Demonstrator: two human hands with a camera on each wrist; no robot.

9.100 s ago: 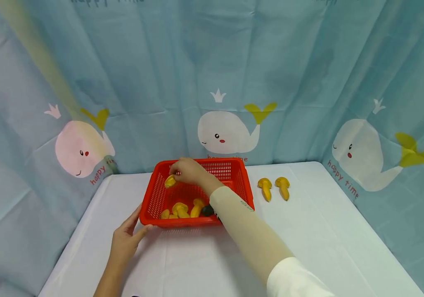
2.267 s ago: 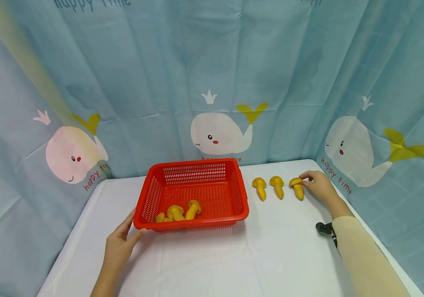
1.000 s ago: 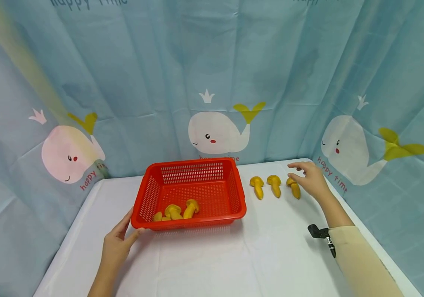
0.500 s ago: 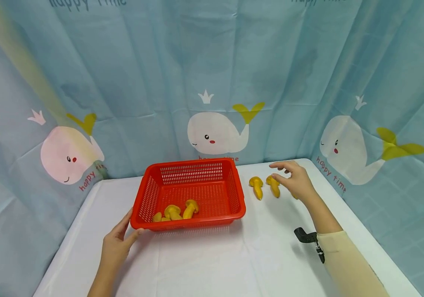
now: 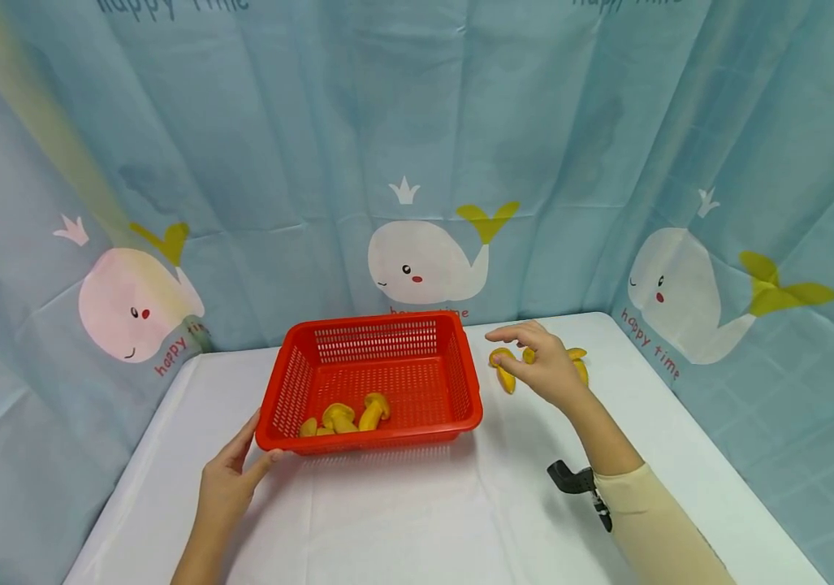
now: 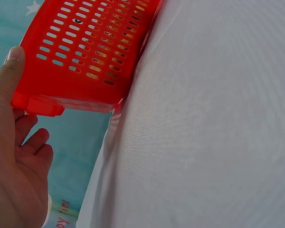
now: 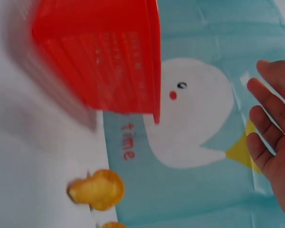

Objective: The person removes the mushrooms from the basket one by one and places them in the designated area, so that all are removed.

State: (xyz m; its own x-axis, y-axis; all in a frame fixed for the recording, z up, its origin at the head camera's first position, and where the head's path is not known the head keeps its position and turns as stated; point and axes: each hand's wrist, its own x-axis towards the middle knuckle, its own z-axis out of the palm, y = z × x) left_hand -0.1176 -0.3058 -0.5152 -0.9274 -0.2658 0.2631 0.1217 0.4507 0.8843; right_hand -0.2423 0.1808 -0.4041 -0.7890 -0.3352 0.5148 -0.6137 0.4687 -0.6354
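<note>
The near left corner of the red basket point(image 5: 387, 439) is gripped by the left hand point(image 5: 226, 485), with the thumb set on the near wall and the fingers along the left side; by this hold, it seems, the basket is steadied on the white table point(image 5: 402, 520). In the basket's near left part, a cluster of yellow mushrooms point(image 5: 339, 418) is gathered against the near wall; their exact number cannot be told, as some are partly hidden by the rim. To the basket's right, 3 more are laid in a row, apart from one another, perhaps so that each is easily told apart: 1 nearest mushroom point(image 5: 507, 381) just beside the basket, 1 middle mushroom point(image 5: 529, 355) mostly hidden by the right hand point(image 5: 544, 368), and 1 farthest mushroom point(image 5: 581, 372). The right hand is held raised to the basket's right, fingers loosely apart, with nothing gripped.
</note>
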